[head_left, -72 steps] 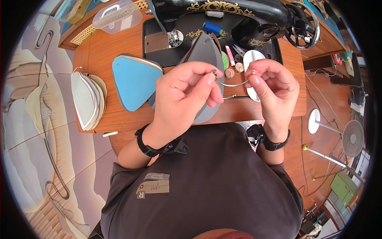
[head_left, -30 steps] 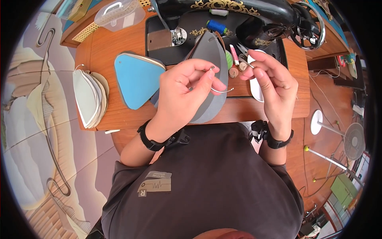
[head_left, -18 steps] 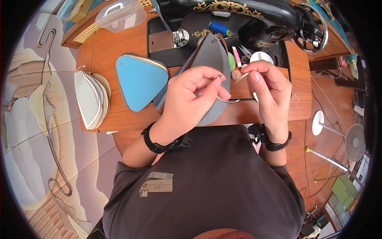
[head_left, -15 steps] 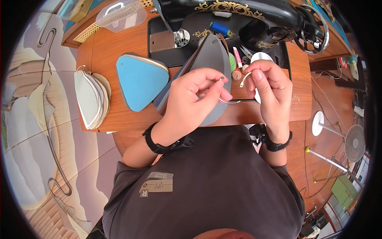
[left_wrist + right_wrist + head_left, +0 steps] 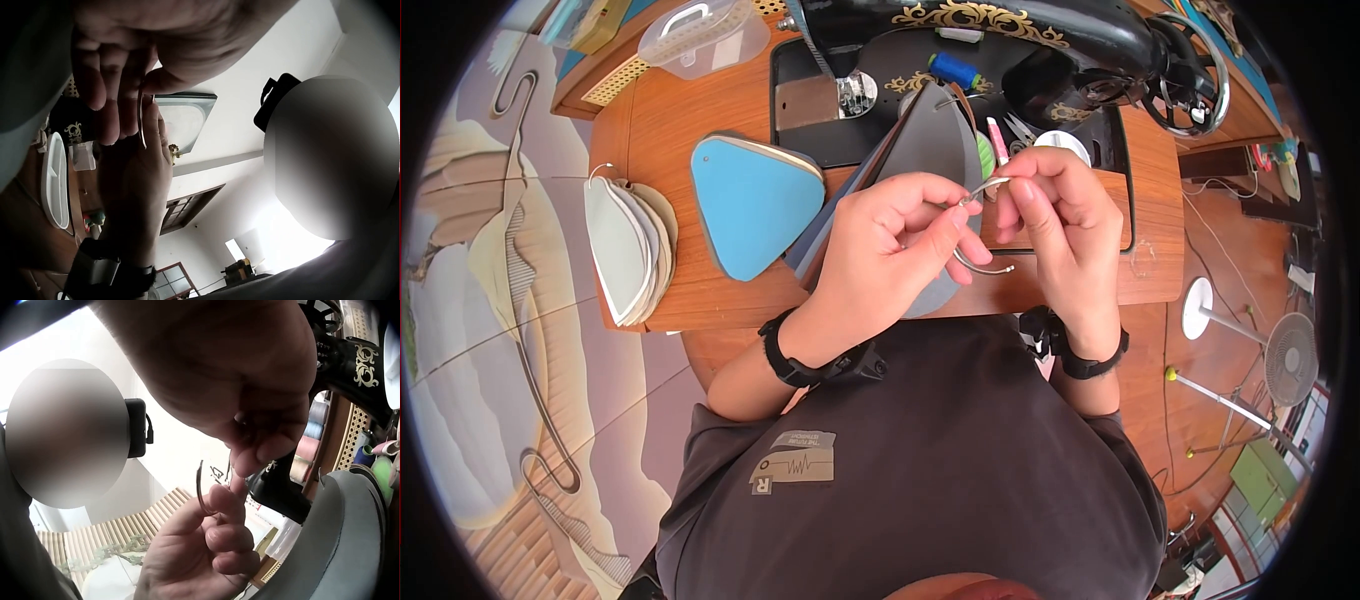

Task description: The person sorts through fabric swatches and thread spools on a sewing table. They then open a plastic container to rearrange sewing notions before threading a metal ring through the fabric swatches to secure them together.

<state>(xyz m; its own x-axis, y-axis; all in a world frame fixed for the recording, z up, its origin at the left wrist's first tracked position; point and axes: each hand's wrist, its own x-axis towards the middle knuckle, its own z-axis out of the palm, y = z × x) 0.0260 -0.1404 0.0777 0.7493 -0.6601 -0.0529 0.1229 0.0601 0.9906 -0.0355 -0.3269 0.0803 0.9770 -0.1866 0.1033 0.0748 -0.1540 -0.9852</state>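
In the head view my left hand (image 5: 900, 235) pinches a thin curved metal wire (image 5: 980, 268) between thumb and forefinger. One end of it sticks out below the fingers and carries a small knob. My right hand (image 5: 1060, 215) pinches a slim, pale curved strip (image 5: 988, 184), whose tip meets the left fingertips. The hands are close together above the front of the table. The right wrist view shows the wire (image 5: 200, 487) arching up from the left fingers. Behind the left hand stands a fan of grey triangular panels (image 5: 930, 140) with a metal ring through the top.
A black sewing machine (image 5: 1090, 45) spans the back of the wooden table (image 5: 650, 130). To the left lie blue triangular panels (image 5: 755, 205) and a ringed stack of white ones (image 5: 618, 250). Blue thread (image 5: 955, 70), a pink tube (image 5: 997, 140) and a white dish (image 5: 1062, 145) sit behind the hands.
The hands were first joined by the wire, then came apart, the right one holding the pale strip. Now the right hand has moved left, bringing the strip to the left fingertips.
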